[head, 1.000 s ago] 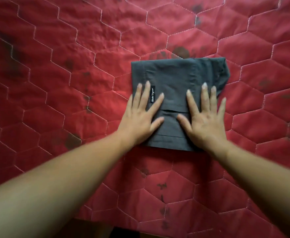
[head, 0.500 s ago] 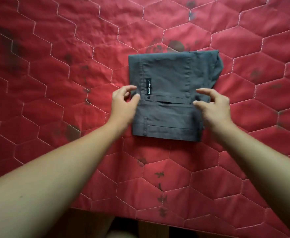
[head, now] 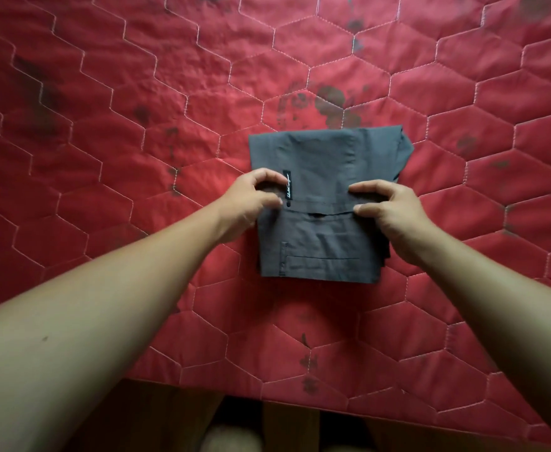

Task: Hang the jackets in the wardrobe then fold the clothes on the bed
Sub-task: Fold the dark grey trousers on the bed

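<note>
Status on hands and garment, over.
Left hand, right hand pinching folded dark grey garment at its sides. It lies on red quilted bedcover. Nothing blocking.

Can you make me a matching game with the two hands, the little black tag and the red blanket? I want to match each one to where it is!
Things:
1. left hand
2. right hand
3. black tag
4. red blanket

Places:
A. sewn on the folded grey garment, near its left edge
B. spread out under everything
C. pinches the garment's right side
D. pinches the garment's left side

Pairs: 1-D, 2-C, 3-A, 4-B
</note>
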